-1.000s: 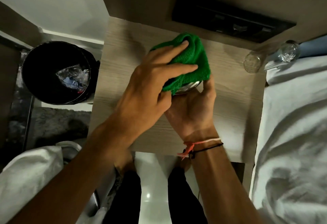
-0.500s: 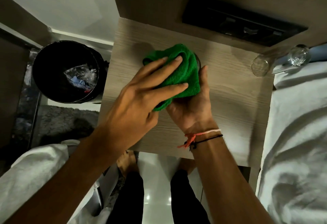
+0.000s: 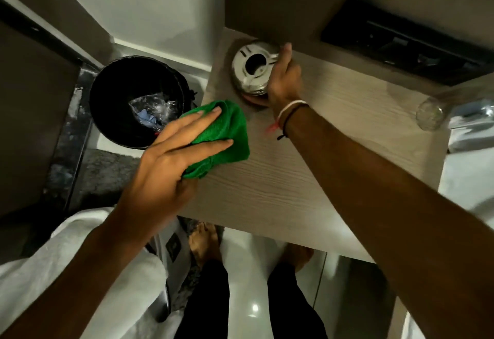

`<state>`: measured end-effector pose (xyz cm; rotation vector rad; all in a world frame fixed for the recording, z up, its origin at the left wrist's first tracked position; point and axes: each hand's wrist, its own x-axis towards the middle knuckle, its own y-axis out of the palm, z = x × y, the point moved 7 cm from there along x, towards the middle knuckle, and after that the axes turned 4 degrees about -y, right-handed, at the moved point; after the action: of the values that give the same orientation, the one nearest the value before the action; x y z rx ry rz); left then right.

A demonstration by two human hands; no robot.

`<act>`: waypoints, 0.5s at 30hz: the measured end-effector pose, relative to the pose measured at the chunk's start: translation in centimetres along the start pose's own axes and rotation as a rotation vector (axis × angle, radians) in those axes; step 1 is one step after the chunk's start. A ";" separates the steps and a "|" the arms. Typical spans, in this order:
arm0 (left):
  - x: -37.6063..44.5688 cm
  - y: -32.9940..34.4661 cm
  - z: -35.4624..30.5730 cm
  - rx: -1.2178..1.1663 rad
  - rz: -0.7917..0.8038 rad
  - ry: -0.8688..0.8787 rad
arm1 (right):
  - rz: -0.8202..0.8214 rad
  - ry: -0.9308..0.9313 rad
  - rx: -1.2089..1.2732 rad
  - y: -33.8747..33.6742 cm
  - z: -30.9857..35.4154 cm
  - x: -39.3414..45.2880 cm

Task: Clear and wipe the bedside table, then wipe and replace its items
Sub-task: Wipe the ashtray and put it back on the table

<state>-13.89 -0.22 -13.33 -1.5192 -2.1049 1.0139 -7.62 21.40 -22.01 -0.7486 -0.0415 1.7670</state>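
A round shiny metal ashtray point(image 3: 252, 67) stands upright at the far left corner of the pale wooden bedside table point(image 3: 307, 178). A bunched green cloth point(image 3: 227, 135) lies at the left edge.

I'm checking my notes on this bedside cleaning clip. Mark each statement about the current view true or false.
1. The left hand holds the green cloth. True.
2. The right hand is on the metal ashtray at the table's far left corner. True.
3. The cloth covers the ashtray. False: they are apart.
4. The bin is empty. False: crumpled plastic lies inside.
5. A glass lies at the table's right edge. True.
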 end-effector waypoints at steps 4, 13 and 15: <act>-0.4 -0.8 1.1 0.011 -0.008 -0.027 | -0.030 -0.141 -0.384 0.4 1.5 1.1; -0.3 0.0 0.0 0.009 0.003 0.006 | 0.058 -0.222 -0.392 1.6 1.6 1.2; -0.3 0.2 -0.2 0.024 0.010 0.013 | 0.045 -0.252 -0.380 0.9 1.8 0.9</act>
<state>-13.51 -0.39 -13.30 -1.5220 -2.0716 1.0258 -9.45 22.46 -21.37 -0.7935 -0.5461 1.9126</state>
